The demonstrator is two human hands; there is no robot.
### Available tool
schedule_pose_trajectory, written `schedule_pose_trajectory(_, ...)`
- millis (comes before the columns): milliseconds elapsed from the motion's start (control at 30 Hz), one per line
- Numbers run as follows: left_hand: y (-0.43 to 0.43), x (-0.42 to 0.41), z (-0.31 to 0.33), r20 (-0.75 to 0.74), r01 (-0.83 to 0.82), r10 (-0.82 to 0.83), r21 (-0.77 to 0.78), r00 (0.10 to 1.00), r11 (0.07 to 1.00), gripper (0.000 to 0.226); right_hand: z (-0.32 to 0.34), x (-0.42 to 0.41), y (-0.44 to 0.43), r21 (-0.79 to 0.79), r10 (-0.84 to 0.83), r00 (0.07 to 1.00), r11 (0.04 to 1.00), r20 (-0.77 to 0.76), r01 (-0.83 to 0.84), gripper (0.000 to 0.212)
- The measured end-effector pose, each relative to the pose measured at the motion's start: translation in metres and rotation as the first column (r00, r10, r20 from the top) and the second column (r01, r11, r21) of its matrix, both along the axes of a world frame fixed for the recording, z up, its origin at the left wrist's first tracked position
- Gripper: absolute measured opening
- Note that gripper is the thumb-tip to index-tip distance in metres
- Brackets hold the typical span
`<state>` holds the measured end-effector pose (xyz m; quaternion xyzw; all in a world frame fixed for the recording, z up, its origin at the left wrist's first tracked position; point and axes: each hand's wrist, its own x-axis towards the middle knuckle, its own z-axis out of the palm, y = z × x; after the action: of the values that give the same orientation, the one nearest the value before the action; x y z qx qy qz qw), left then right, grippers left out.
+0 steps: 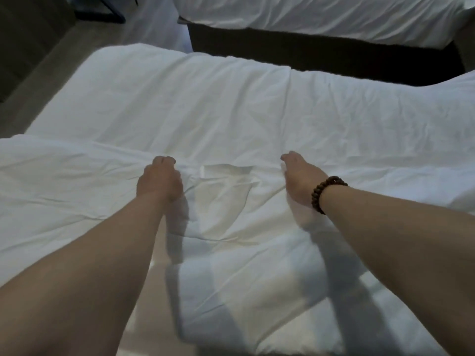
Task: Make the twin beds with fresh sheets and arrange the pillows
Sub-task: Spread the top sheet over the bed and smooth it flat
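Observation:
A white duvet (231,111) lies spread over the near bed, wrinkled, with a folded-back edge running across the middle. My left hand (159,178) grips that folded edge with curled fingers. My right hand (298,176), with a dark bead bracelet on its wrist, holds the same edge a little to the right, fingers curled into the cloth. Between the hands the fabric bunches into a small raised pleat (226,173). The second bed (321,16), covered in white, stands at the top of the view.
A dark gap of floor and bed base (321,55) separates the two beds. Wooden floor (38,80) shows at the left. White cloth (159,24) hangs or lies on the floor at the upper left, near a dark furniture leg (108,16).

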<state>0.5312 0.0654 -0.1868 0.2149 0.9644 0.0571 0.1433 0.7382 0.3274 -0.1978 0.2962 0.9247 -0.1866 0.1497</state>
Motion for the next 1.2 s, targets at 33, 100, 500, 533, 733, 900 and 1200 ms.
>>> schedule_pose_trajectory(33, -0.002, -0.007, -0.010, -0.042, 0.013, -0.011, 0.043, 0.999, 0.999, 0.037, -0.008, -0.009, 0.001, -0.003, 0.026, 1.000, 1.000, -0.010, -0.026, 0.052)
schedule_pose_trajectory(100, -0.009, -0.019, -0.030, -0.095, 0.054, -0.048, 0.069, 0.994, 0.996, 0.041, -0.016, -0.020, -0.003, 0.037, 0.059, 0.998, 0.998, 0.007, -0.059, 0.043)
schedule_pose_trajectory(500, 0.020, -0.088, -0.042, 0.049, 0.249, -0.244, -0.197, 0.968, 0.948, 0.014, -0.028, -0.017, -0.009, 0.174, 0.038, 0.996, 0.984, -0.076, -0.024, 0.018)
schedule_pose_trajectory(533, 0.022, -0.094, -0.041, 0.054, 0.246, -0.240, -0.230, 0.969, 0.942, 0.014, -0.026, -0.018, -0.005, 0.177, 0.045, 0.995, 0.984, -0.093, -0.028, 0.017)
schedule_pose_trajectory(733, 0.049, -0.142, -0.009, -0.212, -0.020, 0.014, -0.023, 0.977, 1.000, 0.025, 0.001, -0.049, 0.030, 0.134, -0.109, 0.960, 0.980, -0.259, 0.148, 0.015)
schedule_pose_trajectory(900, 0.094, -0.191, 0.029, -0.341, -0.028, 0.054, 0.079, 0.939, 0.996, 0.027, 0.029, -0.100, 0.069, 0.112, -0.215, 0.901, 0.955, -0.378, 0.275, 0.021)
schedule_pose_trajectory(1200, 0.109, -0.182, -0.054, -0.227, -0.018, 0.037, 0.087, 0.973, 0.996, 0.025, -0.053, -0.114, 0.068, 0.136, -0.205, 0.977, 0.968, -0.053, 0.210, 0.052)
